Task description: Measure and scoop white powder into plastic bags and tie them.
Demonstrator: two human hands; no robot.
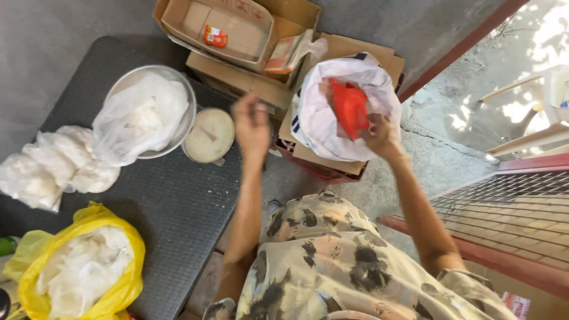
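The right hand [382, 137] grips a red plastic scoop [349, 108] by its lower end, fingers closed around it, and holds it inside the mouth of a white plastic bag [320, 121]. The bag sits open at about one o'clock from the person's body, resting on flattened brown cardboard [332, 166] over a red crate edge. The left hand [251, 124] is raised in the air at about eleven o'clock, empty, with the fingers loosely curled and touching nothing. Just beside it, at its nine o'clock, lies a round dial scale face [208, 135] on a dark grey textured table [172, 207]. Further toward nine o'clock, a metal bowl [186, 101] holds a clear bag of white powder [139, 118]. Several filled clear bags [53, 166] lie at the table's left edge. At seven o'clock, a yellow bag [118, 284] stands open with white contents. Open cardboard boxes [237, 29] sit at twelve o'clock, beyond both hands.
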